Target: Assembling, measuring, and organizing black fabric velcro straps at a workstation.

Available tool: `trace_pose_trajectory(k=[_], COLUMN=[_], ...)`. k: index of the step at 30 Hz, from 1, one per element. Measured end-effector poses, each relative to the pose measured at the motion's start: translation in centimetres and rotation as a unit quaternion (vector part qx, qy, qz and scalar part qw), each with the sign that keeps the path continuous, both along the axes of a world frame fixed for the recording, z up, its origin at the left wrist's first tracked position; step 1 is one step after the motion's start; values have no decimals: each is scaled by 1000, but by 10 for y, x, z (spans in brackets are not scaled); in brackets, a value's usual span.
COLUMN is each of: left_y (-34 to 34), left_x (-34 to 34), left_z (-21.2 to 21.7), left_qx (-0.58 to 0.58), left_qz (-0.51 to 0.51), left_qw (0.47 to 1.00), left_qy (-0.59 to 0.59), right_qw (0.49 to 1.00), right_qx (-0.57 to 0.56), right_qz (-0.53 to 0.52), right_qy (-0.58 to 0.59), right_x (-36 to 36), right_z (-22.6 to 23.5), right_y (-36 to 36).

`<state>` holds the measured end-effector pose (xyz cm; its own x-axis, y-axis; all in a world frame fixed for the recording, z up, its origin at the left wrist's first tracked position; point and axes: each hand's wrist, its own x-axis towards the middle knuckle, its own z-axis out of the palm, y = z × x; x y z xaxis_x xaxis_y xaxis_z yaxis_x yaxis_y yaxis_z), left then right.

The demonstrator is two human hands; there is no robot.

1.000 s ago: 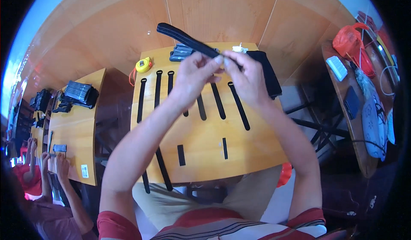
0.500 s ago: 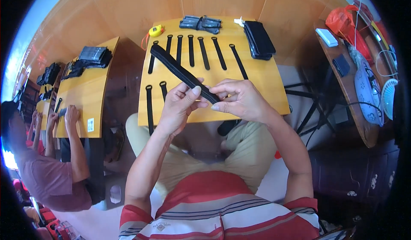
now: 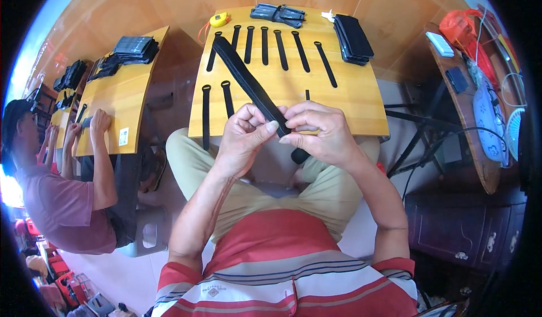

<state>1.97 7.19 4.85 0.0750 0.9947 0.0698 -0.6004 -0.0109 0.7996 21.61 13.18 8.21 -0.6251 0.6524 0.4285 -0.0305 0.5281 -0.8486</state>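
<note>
Above the near edge of the wooden table [image 3: 355, 105], I hold a long black fabric strip [image 3: 245, 77], which slants up toward the far left. My left hand [image 3: 248, 139] closes around its near part, thumb on top. The near tip is pinched between the thumb and fingers of my right hand [image 3: 322, 129]. Several narrow black straps [image 3: 265, 46], with loops at their far ends, lie spaced in a row beyond. Two more straps [image 3: 206, 111] lie at the near left. Just past my right hand, part of another dark strap [image 3: 307, 95] shows; my fingers hide the rest.
At the table's back are a yellow tape measure [image 3: 219, 19], a bundle of dark straps [image 3: 278, 15] and a black stack [image 3: 354, 39]. A co-worker [image 3: 62, 204] sits at another table [image 3: 113, 102] on the left. A side table [image 3: 474, 159] with a red bag [image 3: 460, 27] stands right.
My view has tilted, so the table sits higher in the picture. Both hands keep hold of the black strip, which now slants more steeply.
</note>
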Motion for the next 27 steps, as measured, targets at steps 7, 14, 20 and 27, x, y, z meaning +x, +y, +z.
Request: trace_pose_trajectory(k=[7,14,20,27], left_y=[-7,-8,-7,-8], left_x=[-1,5,6,7], left_z=[-8,-13,-19,-23], left_qx=[3,12,5,14], left_qz=[0,-13,-20,-16], left_qw=[1000,1000,1000,998], left_qy=[17,10,23,53], right_qw=[993,991,985,984], right_qx=[89,104,134,135], right_qz=[11,14,10,20], right_qy=[-74,-87,-105,-113], right_x=[8,13,18,19], right_z=[7,5,3,0], right_y=[-5,-7,-8,-8])
